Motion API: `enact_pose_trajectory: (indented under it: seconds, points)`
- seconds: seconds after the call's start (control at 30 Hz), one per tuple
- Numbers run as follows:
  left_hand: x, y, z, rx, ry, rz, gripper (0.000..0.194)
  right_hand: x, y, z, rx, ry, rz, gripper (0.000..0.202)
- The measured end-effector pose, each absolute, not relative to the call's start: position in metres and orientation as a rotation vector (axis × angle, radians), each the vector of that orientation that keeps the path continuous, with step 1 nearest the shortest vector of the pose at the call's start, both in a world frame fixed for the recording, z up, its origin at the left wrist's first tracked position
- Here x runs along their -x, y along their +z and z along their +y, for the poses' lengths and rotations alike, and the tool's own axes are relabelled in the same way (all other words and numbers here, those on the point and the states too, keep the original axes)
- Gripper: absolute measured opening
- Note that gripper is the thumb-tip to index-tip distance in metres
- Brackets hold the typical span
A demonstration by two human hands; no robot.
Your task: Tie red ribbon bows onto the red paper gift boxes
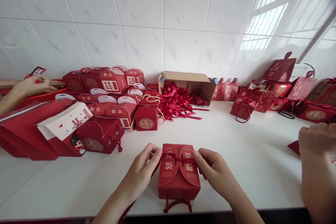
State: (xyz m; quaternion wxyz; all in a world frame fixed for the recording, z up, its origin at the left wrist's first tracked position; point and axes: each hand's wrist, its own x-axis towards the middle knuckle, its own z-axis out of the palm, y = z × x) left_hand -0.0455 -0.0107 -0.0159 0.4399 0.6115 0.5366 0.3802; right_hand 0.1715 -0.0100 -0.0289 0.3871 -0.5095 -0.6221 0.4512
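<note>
A red gift box [180,183] with gold characters on its curved flaps stands in front of me on the white table. Across its top runs a dark red ribbon [186,160], threaded through the slots where the flaps meet. At the box's left side, my left hand [146,162] pinches one side of this ribbon, and a tail trails below the wrist. My right hand [210,163] is closed at the right side, thumb on the flap edge, gripping the ribbon's other side. A twisted cord handle [178,202] hangs at the box's near side.
Rows of red gift boxes [105,110] fill the left back. An open carton [187,77] holds loose red ribbons [174,101]. More small boxes [243,106] stand at right. Other people's hands appear at far left [33,87] and far right [316,147].
</note>
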Motion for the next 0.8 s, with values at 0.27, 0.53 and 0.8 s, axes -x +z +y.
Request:
enact_pose_trajectory:
  seconds: [0.27, 0.53, 0.8]
  points:
    - [0.055, -0.025, -0.009, -1.239, 0.950, 1.195, 0.031, -0.182, -0.022, -0.012, 1.128, 1.348, -1.552, 0.043]
    - [0.061, -0.011, -0.008, -1.416, 0.832, 1.108, 0.033, -0.191, -0.023, -0.008, 0.983, 1.422, -1.493, 0.038]
    - [0.069, -0.004, -0.004, -1.555, 0.766, 1.099, 0.032, -0.195, -0.023, -0.006, 1.051, 1.417, -1.474, 0.041]
